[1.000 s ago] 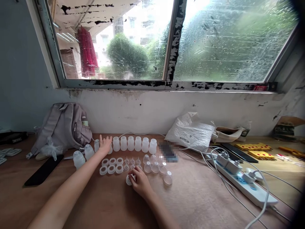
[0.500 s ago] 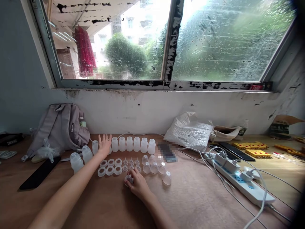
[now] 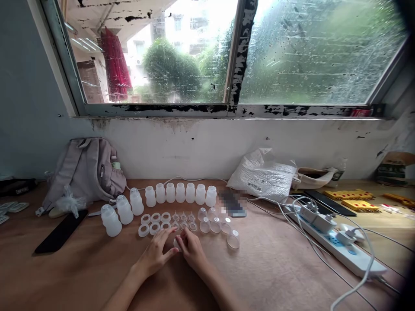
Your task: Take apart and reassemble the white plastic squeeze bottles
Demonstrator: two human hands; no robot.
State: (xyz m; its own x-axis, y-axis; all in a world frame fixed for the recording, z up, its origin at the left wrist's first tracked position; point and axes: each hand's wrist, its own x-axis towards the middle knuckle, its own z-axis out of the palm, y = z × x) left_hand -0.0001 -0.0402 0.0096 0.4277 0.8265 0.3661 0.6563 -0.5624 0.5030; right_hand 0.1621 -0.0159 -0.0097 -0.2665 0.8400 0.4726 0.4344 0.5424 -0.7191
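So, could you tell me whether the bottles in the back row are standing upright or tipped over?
Upright: the bottles stand in a row on the table, necks pointing up, with no caps on them.

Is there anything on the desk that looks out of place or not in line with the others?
Yes. One clear cap lies tipped on its side, right of the tidy rows of rings and caps. Three bottles on the left trail out of the straight bottle row. Both hands, left hand and right hand, meet over one small part.
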